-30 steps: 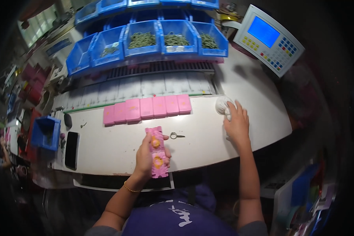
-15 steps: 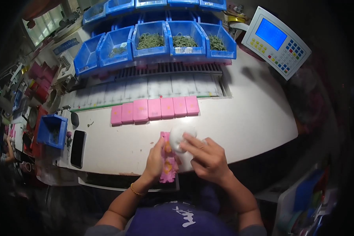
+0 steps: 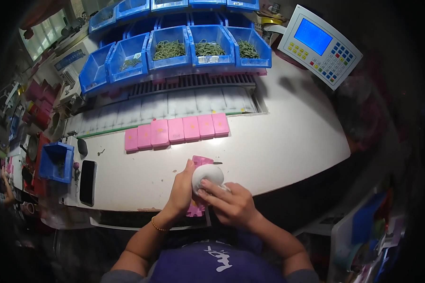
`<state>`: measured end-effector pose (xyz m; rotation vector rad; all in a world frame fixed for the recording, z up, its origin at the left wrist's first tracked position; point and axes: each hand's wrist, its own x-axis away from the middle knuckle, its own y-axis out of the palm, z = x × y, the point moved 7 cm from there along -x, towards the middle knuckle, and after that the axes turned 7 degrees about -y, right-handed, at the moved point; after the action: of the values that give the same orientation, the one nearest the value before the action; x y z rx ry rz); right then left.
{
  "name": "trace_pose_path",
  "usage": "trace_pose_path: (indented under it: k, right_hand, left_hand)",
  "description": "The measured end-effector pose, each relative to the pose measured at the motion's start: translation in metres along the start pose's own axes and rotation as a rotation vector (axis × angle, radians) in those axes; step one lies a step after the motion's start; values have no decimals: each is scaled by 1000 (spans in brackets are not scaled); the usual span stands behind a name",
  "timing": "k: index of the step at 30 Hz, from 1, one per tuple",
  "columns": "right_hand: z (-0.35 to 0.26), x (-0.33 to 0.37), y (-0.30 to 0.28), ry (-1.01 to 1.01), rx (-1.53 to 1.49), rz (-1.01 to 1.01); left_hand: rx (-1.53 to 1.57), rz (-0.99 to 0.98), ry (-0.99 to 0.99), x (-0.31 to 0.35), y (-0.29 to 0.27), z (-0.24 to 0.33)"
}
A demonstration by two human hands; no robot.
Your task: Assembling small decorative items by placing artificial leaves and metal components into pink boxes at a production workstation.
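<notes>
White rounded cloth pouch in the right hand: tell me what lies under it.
Under the white rounded cloth pouch, a pink notched block held in the left hand shows its upper and lower ends. Its middle is covered and cannot be seen.

The tabletop offers passage rightward. Pink blocks obstruct ahead; clearance beneath the white pouch is hard to judge.
</notes>
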<state>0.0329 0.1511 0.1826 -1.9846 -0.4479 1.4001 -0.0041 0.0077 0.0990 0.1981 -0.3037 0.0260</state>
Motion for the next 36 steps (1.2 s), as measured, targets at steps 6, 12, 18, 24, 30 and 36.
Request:
trace_pose_path:
  k: [6, 12, 18, 24, 30, 36]
  right_hand:
    - [5, 5, -42, 47, 38, 232]
    - [4, 17, -1, 103, -362, -185]
    - [71, 40, -64, 374, -8, 158]
    - [46, 56, -19, 306, 49, -29]
    - [-6, 32, 1, 206, -289, 232]
    - [-9, 55, -37, 243, -250, 427]
  left_hand:
    - [288, -133, -288, 7, 5, -2]
    - [-93, 1, 66, 7, 2, 9]
    - [236, -135, -208, 1, 6, 10]
    - [466, -265, -199, -22, 0, -25]
    - [245, 60, 71, -18, -9, -28]
    - [24, -259, 266, -2, 38, -10]
